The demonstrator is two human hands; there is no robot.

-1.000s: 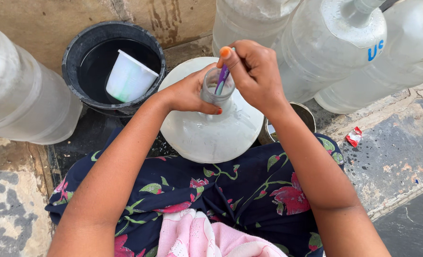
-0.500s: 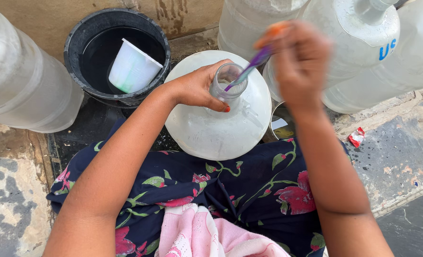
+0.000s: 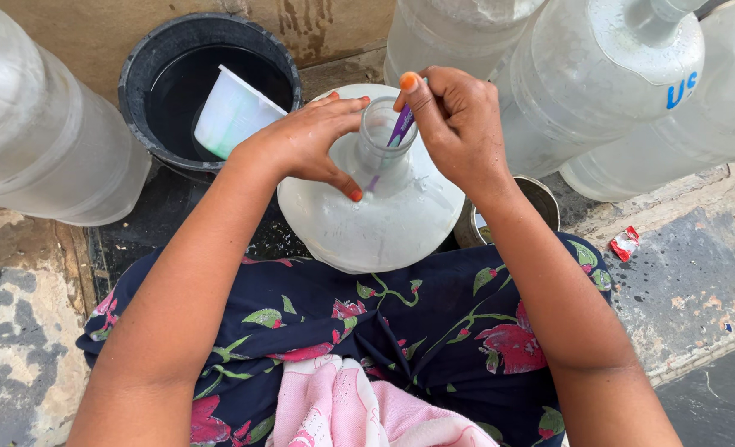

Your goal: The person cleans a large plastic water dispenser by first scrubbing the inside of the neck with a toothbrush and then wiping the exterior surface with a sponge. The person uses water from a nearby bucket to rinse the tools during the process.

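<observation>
A large clear plastic water jug (image 3: 384,215) stands upright between my knees, its narrow neck facing up. My left hand (image 3: 305,141) wraps around the neck and shoulder of the jug and steadies it. My right hand (image 3: 454,120) grips a thin purple-handled brush (image 3: 399,131) whose lower end reaches down through the jug's mouth into the inside. The brush's tip is only dimly visible through the plastic wall.
A black bucket (image 3: 148,74) of dark water with a white plastic cup (image 3: 235,112) floating in it sits at the upper left. Big clear jugs stand at left (image 3: 36,141) and upper right (image 3: 599,83). A metal bowl (image 3: 545,203) peeks out beside my right wrist. A red wrapper (image 3: 624,242) lies on the concrete.
My right hand had swung up and right, tilting the brush; now it has come back over the jug's mouth and pushed the brush deeper inside. The left hand kept its hold.
</observation>
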